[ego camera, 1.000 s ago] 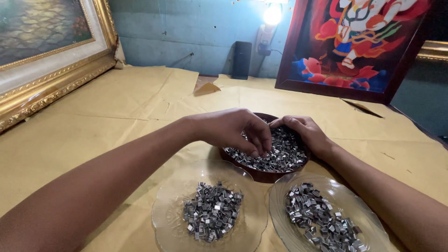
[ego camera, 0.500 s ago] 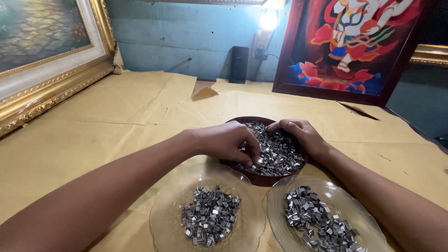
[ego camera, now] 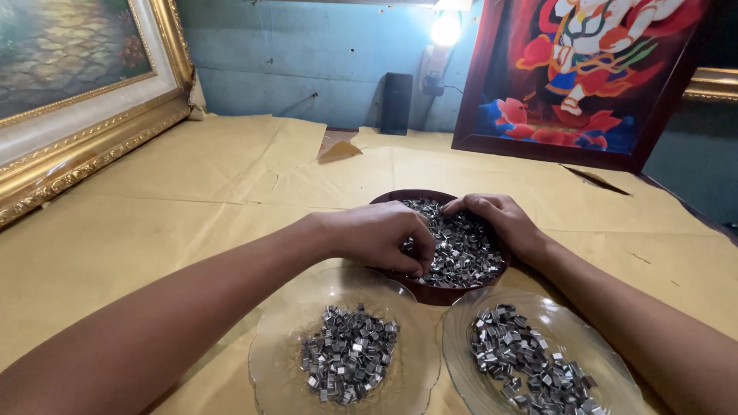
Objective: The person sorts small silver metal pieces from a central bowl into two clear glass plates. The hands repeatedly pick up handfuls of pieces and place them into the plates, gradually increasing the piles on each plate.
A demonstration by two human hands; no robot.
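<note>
- No packages, labels, signs or screens visible in the head view.
- Nothing on the table carries a printed sticker or tag that can be made out.
- No display or lit panel on the back wall.
</note>
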